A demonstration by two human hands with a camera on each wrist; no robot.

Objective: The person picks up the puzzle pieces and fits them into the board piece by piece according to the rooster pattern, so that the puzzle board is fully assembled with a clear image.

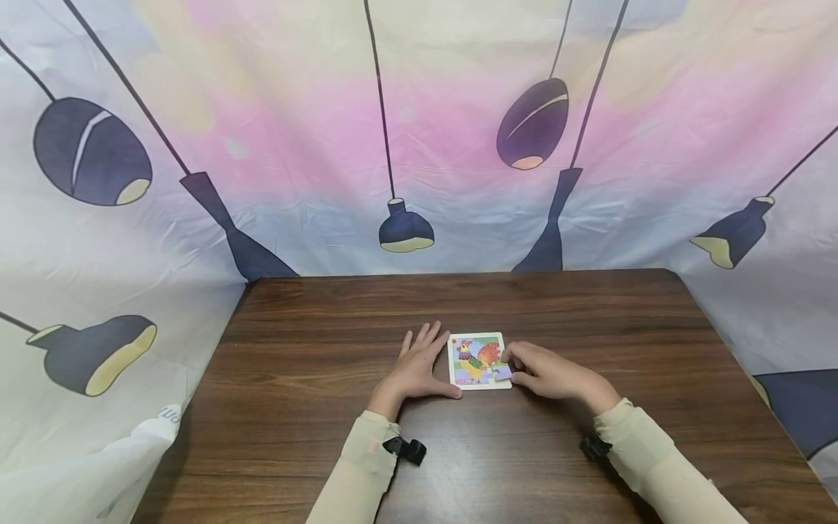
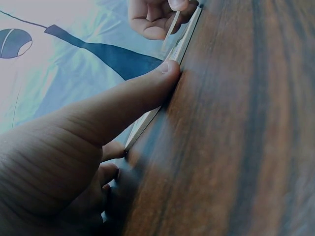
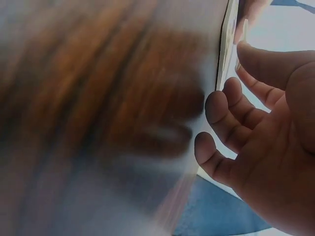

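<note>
A small jigsaw puzzle [image 1: 473, 356] in a white-bordered tray lies on the table and pictures a colourful rooster. At its lower right corner my right hand [image 1: 553, 371] pinches a light purple puzzle piece [image 1: 502, 373] between thumb and fingers. Seen edge-on in the right wrist view, the piece [image 3: 245, 30] is raised and tilted over the tray. My left hand [image 1: 417, 367] lies along the tray's left side with its fingers extended. In the left wrist view its thumb [image 2: 142, 88] presses the tray's near edge, with another fingertip at the corner.
The dark wood-grain table [image 1: 314, 327] extends around the puzzle. Behind it and at the sides hangs a pastel cloth [image 1: 452, 145] printed with dark lamps. Each wrist carries a small black camera, such as the left camera [image 1: 412, 451].
</note>
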